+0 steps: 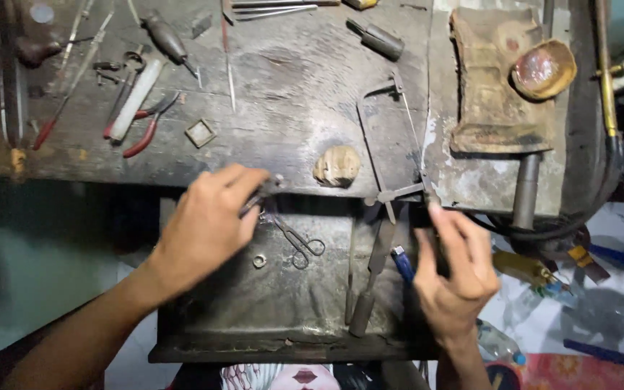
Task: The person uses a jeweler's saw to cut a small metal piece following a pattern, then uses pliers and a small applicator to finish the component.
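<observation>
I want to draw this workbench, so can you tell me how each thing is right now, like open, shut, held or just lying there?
Left hand: closed around a small dark tool.
Right hand: fingers up by the bench edge; what it grips is unclear.
Scissors: lying in the tray, blades shut.
Ring: loose in the tray.
Red pliers: on the bench, handles spread.
Saw frame: lying flat on the bench.
Bowl: upright.
Blue lighter: lying beside the right hand.

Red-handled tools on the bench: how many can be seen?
2: red-handled pliers near the white tube, and a thin red-handled tool at the bench's left edge. Others may be hidden.
</observation>
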